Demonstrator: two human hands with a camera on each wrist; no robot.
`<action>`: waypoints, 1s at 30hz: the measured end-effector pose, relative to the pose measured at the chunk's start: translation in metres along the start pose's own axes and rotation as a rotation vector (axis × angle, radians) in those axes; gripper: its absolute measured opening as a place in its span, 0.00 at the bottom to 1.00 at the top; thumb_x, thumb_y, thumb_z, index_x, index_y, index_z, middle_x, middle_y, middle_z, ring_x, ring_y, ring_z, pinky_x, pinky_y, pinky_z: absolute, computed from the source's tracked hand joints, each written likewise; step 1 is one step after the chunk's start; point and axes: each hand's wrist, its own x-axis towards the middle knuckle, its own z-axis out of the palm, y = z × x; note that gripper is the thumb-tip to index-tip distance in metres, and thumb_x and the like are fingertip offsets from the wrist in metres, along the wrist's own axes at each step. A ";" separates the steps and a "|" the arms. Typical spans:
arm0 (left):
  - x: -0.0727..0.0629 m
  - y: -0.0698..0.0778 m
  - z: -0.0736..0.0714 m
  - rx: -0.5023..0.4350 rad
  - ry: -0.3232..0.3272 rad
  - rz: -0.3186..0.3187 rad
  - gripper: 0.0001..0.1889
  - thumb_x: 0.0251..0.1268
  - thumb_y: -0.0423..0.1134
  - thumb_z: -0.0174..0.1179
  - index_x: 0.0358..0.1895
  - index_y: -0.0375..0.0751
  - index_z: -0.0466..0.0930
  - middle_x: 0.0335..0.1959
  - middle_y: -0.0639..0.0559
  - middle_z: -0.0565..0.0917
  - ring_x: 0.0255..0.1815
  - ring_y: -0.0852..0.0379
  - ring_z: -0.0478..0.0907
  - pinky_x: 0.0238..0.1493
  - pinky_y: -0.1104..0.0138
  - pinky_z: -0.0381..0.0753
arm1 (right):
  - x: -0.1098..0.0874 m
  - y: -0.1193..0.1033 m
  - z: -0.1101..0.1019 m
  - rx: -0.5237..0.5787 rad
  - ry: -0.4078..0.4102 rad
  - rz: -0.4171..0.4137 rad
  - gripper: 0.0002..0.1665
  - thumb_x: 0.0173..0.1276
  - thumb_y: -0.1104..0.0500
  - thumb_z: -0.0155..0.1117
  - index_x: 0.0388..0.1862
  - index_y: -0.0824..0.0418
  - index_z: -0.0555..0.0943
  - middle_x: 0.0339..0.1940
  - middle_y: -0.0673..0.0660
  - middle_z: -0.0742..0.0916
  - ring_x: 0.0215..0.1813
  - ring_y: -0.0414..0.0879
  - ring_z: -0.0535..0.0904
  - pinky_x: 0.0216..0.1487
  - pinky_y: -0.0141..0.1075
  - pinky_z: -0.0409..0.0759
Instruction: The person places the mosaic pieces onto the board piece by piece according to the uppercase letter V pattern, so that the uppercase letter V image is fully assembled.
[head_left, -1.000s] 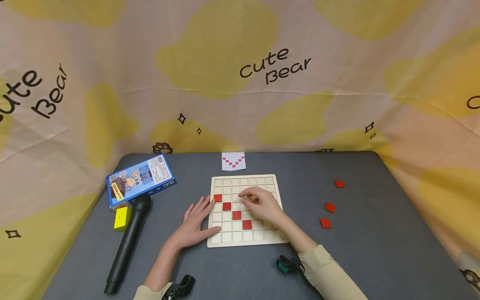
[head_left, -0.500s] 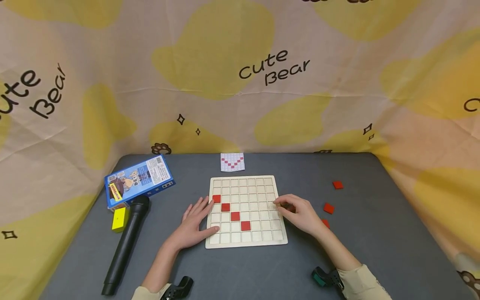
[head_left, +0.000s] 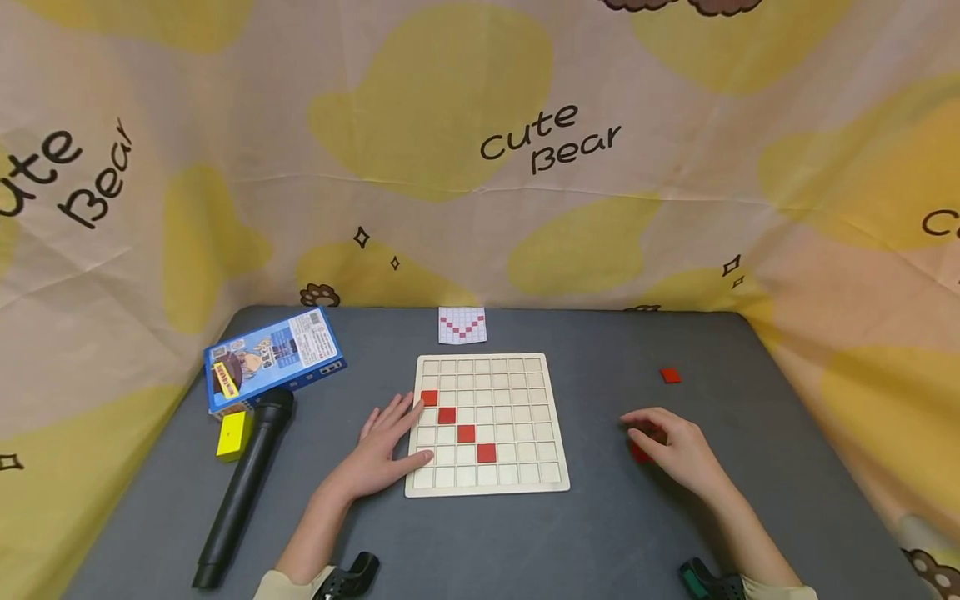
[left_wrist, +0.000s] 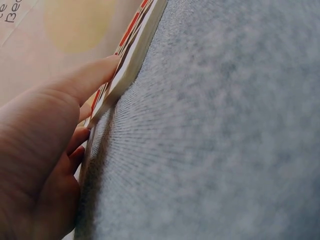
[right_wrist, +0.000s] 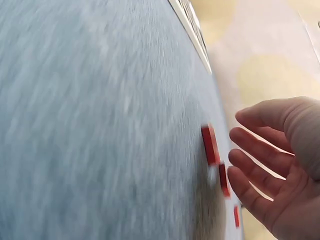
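1. Head view, at the grid board [head_left: 500, 414]: it lies on the worktop [head_left: 487, 546], four seated red tiles [head_left: 467, 433] stepping diagonally across its cells. The left hand [head_left: 382, 454] has its fingers spread over the board's left edge, clamped on nothing. Likely fault: uneven pressure there could skew the board and jog the tiles.

2. Head view, right of the board: the right hand [head_left: 675, 450], well apart from the left, has thumb and forefinger separated; nothing seen held. It partly hides loose red tiles [head_left: 640, 453]; another lies farther back. Possible fault: a masked tile gets knocked away.

3. Head view, left of the board: a microphone [head_left: 243, 487] lies just beside a blue box [head_left: 273, 358]. Its round body might roll if the left forearm bumped it.

4. Left wrist view: thumb tip on the board's rim, no grip around it visible. Light contact could let the board slide.

5. Right wrist view: three loose tiles near slack fingertips, well away from the board; contact cannot be told. Being thin and flat, they may skid or be nudged together.
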 end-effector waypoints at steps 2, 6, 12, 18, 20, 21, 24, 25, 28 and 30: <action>0.000 0.000 -0.001 -0.004 0.004 0.004 0.42 0.63 0.54 0.62 0.76 0.39 0.57 0.78 0.40 0.53 0.78 0.39 0.43 0.71 0.42 0.34 | -0.005 0.004 -0.005 0.000 -0.009 0.020 0.11 0.64 0.61 0.70 0.46 0.54 0.86 0.44 0.50 0.86 0.33 0.35 0.80 0.34 0.32 0.79; 0.000 0.001 -0.001 0.004 0.003 0.005 0.42 0.64 0.55 0.62 0.76 0.39 0.57 0.78 0.40 0.53 0.78 0.39 0.42 0.71 0.42 0.34 | -0.014 0.009 -0.014 -0.014 -0.052 0.043 0.13 0.64 0.58 0.71 0.48 0.53 0.85 0.48 0.51 0.86 0.37 0.39 0.82 0.36 0.33 0.80; 0.001 0.001 -0.001 0.007 -0.002 -0.001 0.42 0.64 0.55 0.62 0.76 0.40 0.56 0.78 0.41 0.52 0.78 0.40 0.42 0.71 0.42 0.33 | -0.020 0.014 -0.020 -0.073 -0.119 0.010 0.19 0.60 0.53 0.75 0.50 0.49 0.84 0.50 0.47 0.84 0.48 0.45 0.81 0.44 0.35 0.80; 0.002 0.000 0.000 0.020 0.011 0.002 0.42 0.64 0.55 0.62 0.76 0.40 0.56 0.78 0.41 0.52 0.78 0.40 0.42 0.71 0.42 0.34 | -0.020 0.018 -0.020 -0.085 -0.142 -0.065 0.22 0.57 0.59 0.76 0.51 0.51 0.83 0.50 0.46 0.83 0.46 0.41 0.79 0.44 0.35 0.80; 0.002 0.000 0.000 0.016 0.017 0.008 0.42 0.64 0.54 0.62 0.76 0.39 0.56 0.78 0.40 0.53 0.78 0.40 0.42 0.71 0.42 0.34 | -0.020 0.018 -0.020 -0.070 -0.139 -0.075 0.21 0.57 0.60 0.76 0.51 0.51 0.84 0.49 0.47 0.84 0.45 0.40 0.79 0.43 0.35 0.80; 0.001 0.000 0.000 0.013 0.019 0.010 0.42 0.64 0.54 0.62 0.76 0.39 0.56 0.77 0.40 0.53 0.78 0.40 0.43 0.71 0.42 0.34 | -0.020 0.018 -0.020 -0.063 -0.137 -0.076 0.21 0.57 0.60 0.76 0.50 0.51 0.84 0.48 0.47 0.84 0.44 0.40 0.79 0.42 0.34 0.79; 0.001 0.000 0.000 0.013 0.023 0.015 0.42 0.64 0.54 0.63 0.76 0.39 0.57 0.77 0.40 0.53 0.78 0.40 0.43 0.71 0.42 0.34 | -0.019 0.017 -0.017 -0.052 -0.117 -0.079 0.19 0.57 0.60 0.76 0.48 0.52 0.85 0.45 0.46 0.85 0.41 0.38 0.79 0.40 0.33 0.78; 0.001 -0.001 0.000 0.015 0.023 0.014 0.42 0.64 0.54 0.62 0.76 0.39 0.57 0.77 0.40 0.53 0.78 0.40 0.43 0.71 0.42 0.35 | -0.018 0.017 -0.015 -0.051 -0.107 -0.080 0.18 0.57 0.60 0.76 0.48 0.52 0.85 0.44 0.46 0.85 0.41 0.38 0.78 0.39 0.32 0.78; 0.001 -0.001 0.001 0.021 0.020 0.008 0.42 0.64 0.55 0.62 0.76 0.38 0.56 0.77 0.41 0.53 0.78 0.41 0.43 0.71 0.43 0.35 | -0.015 0.014 -0.010 -0.038 -0.083 -0.075 0.17 0.57 0.60 0.76 0.47 0.52 0.85 0.42 0.45 0.85 0.39 0.38 0.78 0.38 0.31 0.78; 0.000 -0.002 0.002 0.022 0.020 0.003 0.43 0.64 0.55 0.62 0.76 0.38 0.56 0.78 0.41 0.53 0.78 0.41 0.43 0.71 0.43 0.35 | -0.012 0.011 -0.005 -0.017 -0.071 -0.069 0.17 0.57 0.59 0.76 0.47 0.52 0.85 0.41 0.44 0.85 0.38 0.39 0.78 0.37 0.31 0.79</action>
